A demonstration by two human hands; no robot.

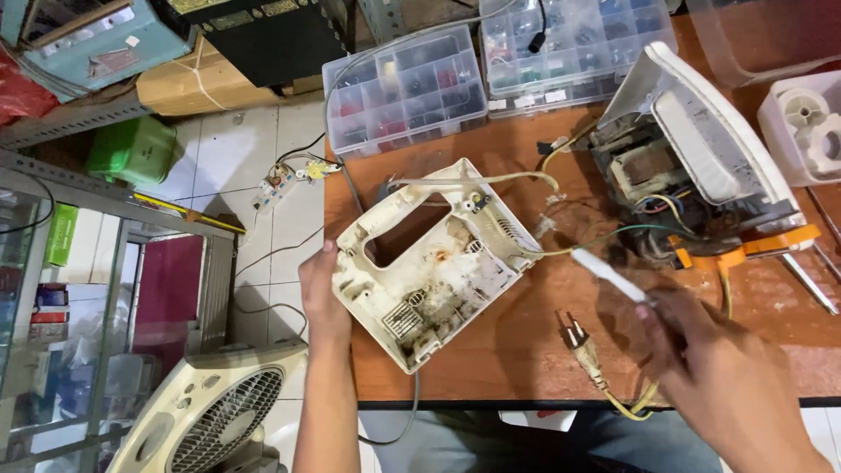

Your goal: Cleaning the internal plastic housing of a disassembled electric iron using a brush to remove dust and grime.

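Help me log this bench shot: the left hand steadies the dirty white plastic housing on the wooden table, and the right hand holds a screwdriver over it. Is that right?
Not quite. The head view shows the right hand holding a slim white brush-like tool, not a screwdriver; motion blur hides its finer detail. The rest stands: the left hand steadies the dirty white plastic housing on the wooden table.
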